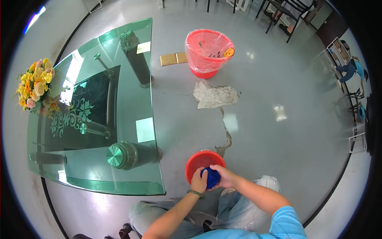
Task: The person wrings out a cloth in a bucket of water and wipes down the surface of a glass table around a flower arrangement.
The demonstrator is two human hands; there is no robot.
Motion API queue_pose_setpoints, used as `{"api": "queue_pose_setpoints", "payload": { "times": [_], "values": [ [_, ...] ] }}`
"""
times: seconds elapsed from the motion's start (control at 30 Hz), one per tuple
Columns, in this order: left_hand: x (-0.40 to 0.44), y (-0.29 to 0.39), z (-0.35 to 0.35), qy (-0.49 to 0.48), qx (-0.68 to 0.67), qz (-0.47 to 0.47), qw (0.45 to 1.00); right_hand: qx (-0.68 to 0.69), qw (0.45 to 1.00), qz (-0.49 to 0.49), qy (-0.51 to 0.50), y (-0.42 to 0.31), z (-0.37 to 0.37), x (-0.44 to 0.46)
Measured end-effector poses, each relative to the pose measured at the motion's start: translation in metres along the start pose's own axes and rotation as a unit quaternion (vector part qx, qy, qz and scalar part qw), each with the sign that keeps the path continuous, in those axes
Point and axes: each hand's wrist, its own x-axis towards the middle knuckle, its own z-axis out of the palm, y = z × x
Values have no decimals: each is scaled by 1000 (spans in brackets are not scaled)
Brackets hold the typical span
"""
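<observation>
Both of my hands grip a bunched, dark blue cloth (211,178) over the near part of a red basin (193,164) on the floor. My left hand (199,181) closes on the cloth's left side, and a green bangle circles that wrist. From the right, my right hand (223,176) wraps round the other side. The hands and cloth hide part of the basin's near rim. Whether the basin holds water is hard to make out.
A glass-topped table (135,103) stands at left, with a bouquet (36,83) on it. Ahead are a pink wastebasket (203,65) lined with clear plastic, a tan flat piece (168,59) and a damaged floor patch (215,95). Other people (352,69) are at far right.
</observation>
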Motion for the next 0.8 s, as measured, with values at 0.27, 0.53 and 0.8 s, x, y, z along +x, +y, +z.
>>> {"api": "queue_pose_setpoints", "payload": {
  "times": [0.27,0.53,0.8],
  "values": [
    [7,28,10,90,86,146,981,28,994,-86,56,23,-6,49],
    [17,24,9,15,4,86,996,-75,981,-152,93,26,-3,49],
    [1,61,-29,-189,202,168,946,-309,930,-183,77,-7,-24,49]
  ]
}}
